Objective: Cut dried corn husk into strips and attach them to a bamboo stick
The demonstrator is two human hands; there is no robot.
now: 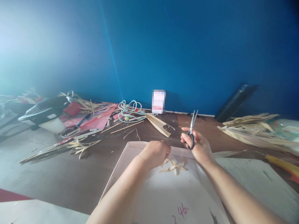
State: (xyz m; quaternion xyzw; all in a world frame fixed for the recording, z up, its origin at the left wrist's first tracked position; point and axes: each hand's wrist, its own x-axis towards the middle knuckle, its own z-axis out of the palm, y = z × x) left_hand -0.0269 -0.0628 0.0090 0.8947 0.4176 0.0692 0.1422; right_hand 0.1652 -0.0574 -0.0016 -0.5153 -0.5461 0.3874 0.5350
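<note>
In my right hand [198,144] is a pair of scissors [192,127] with black handles, its slightly parted blades pointing up and away from me. My left hand [157,152] is closed above a white, shallow-sided box or lid [149,199]; its fingertips are turned away, so what they pinch is hidden. Just below and right of that hand, a small star-shaped cluster of pale husk strips [174,167] lies on the white surface. I cannot tell whether the fingers touch one of the strips. Pinkish handwriting [180,213] marks the white surface nearer to me.
Beyond the box lie a dried husk piece [160,124] and a coiled pale green cord [130,112]. Thin sticks and wires [70,144] and pink paper [100,118] spread leftward. More husks [254,130] and a black roll [235,101] are at right, before a blue wall [187,46].
</note>
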